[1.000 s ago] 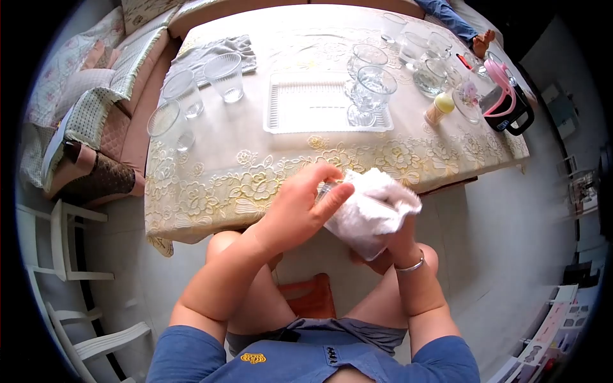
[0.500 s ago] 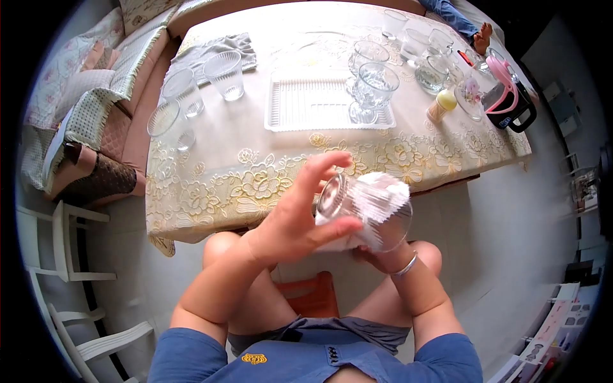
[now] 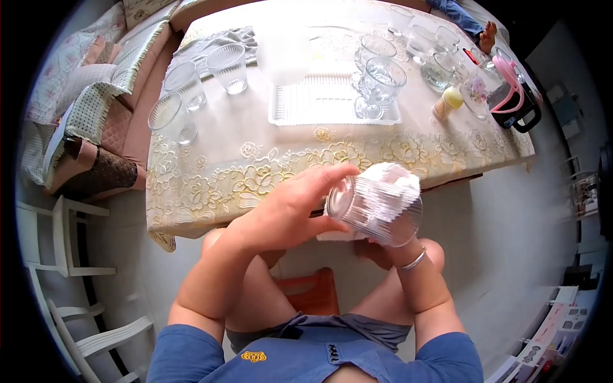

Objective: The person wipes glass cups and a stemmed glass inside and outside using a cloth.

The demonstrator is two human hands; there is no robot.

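A clear ribbed glass [image 3: 373, 210] lies sideways between my hands in front of the table edge, its base to the left and its mouth to the right. My left hand [image 3: 287, 207] has its fingers and thumb around the base end. A white cloth [image 3: 396, 188] is bunched inside and around the glass. My right hand [image 3: 389, 252], mostly hidden behind the glass and cloth, is at the mouth end; its fingers cannot be made out. Beyond, a clear plastic tray [image 3: 306, 115] holds two stemmed glasses [image 3: 385, 80] at its right side.
Three ribbed glasses [image 3: 228, 67] stand at the left near a grey cloth [image 3: 207, 51]. At the right are several glasses, a toothpick holder [image 3: 448, 103] and a black mug [image 3: 520, 112] with a pink handle. A person's foot [image 3: 488, 37] shows behind. White chairs [image 3: 115, 338] stand lower left.
The white cloth was wrapped round the glass and now shows bunched within it. The glass's base has come into view, and my left hand has closed in on it from an open spread.
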